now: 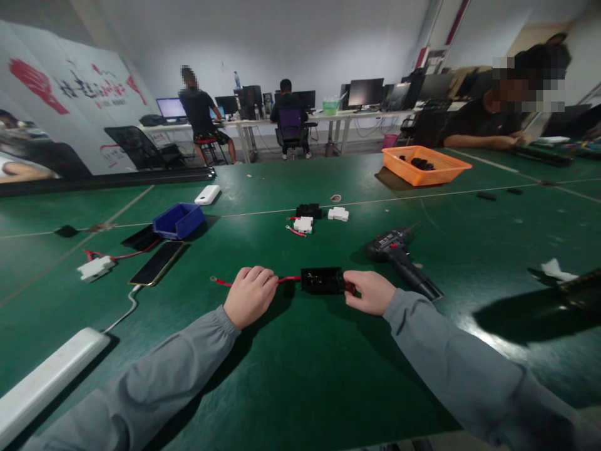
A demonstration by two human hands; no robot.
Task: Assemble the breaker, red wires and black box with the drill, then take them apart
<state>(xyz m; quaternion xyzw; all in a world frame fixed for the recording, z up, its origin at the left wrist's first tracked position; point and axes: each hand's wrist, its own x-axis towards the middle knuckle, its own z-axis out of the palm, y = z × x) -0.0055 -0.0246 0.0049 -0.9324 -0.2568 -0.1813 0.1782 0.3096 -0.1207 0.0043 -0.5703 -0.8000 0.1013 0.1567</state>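
Observation:
My left hand [251,294] is closed around a red wire [288,278], whose ring-ended tip sticks out to the left. The wire runs right into a small black housing [322,281], open at the top, with metal parts inside. At the housing's right end my right hand [369,292] pinches something dark reddish, mostly hidden by the fingers. Beyond the hands lie a black block [308,211], a white module [303,225] with short red wires and another white module [339,214]. A black power drill [399,257] rests just behind my right hand.
On the green table [291,388] are a blue bin [178,220], a phone [158,263] on a cable, a white power strip [51,382], a wired white module [96,268] and an orange basket [425,175] with black parts. A person sits at the far right.

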